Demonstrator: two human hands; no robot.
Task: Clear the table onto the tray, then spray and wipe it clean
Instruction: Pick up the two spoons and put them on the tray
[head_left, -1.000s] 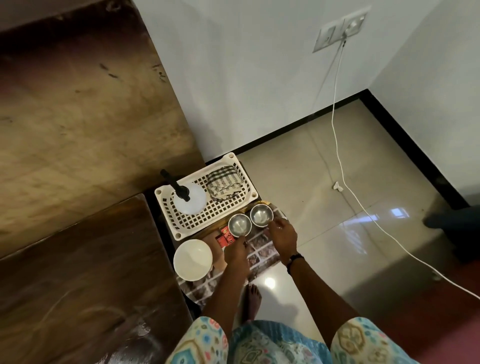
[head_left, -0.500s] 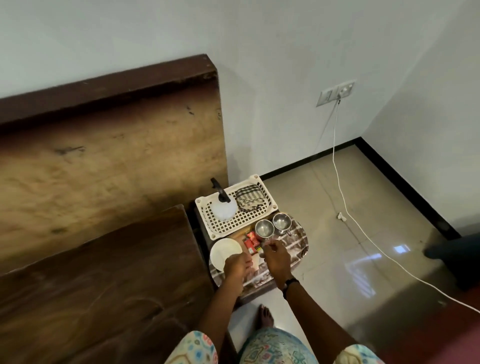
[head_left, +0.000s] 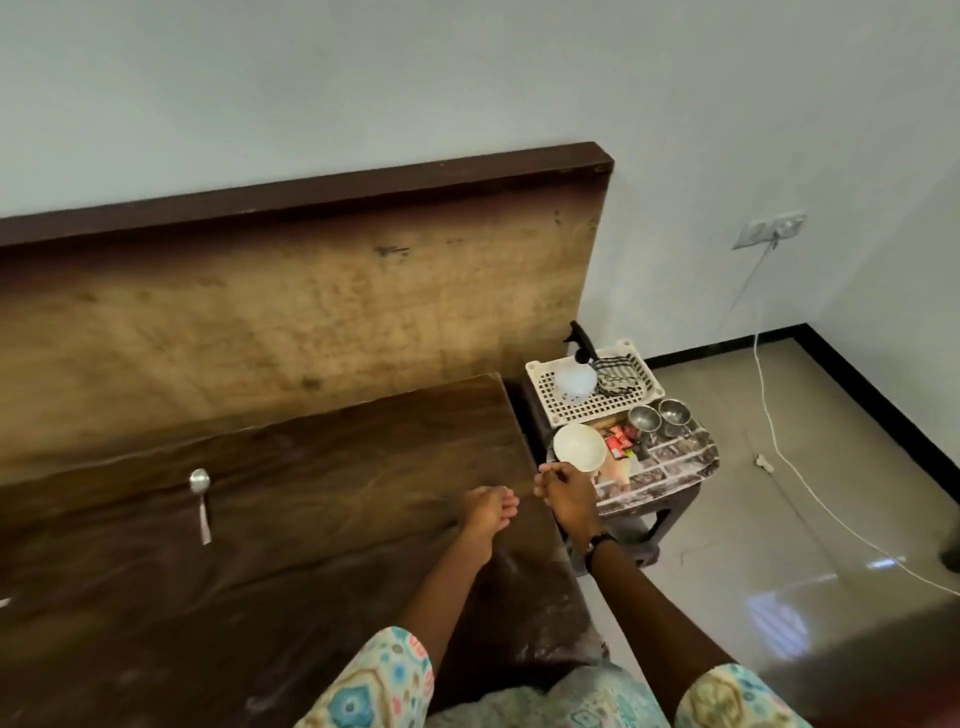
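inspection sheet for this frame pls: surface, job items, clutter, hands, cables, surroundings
Surface: dark wooden table, dusty near its front edge.
Job's things: spoon lying on the table; spray bottle and checked cloth in the white basket.
Clutter: white bowl, two steel cups, red packets on the side stool.
Hands: left hand and right hand empty.
Cables: white cable from the wall socket across the floor.
Surroundings: wooden headboard, white walls.

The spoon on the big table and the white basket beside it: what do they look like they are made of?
The spoon looks like metal, probably steel: pale grey with a bright glint on its bowl. The white basket looks like moulded plastic: matt off-white with a regular grid of holes. The table under the spoon appears to be dark wood with a semi-gloss finish, showing grain streaks.
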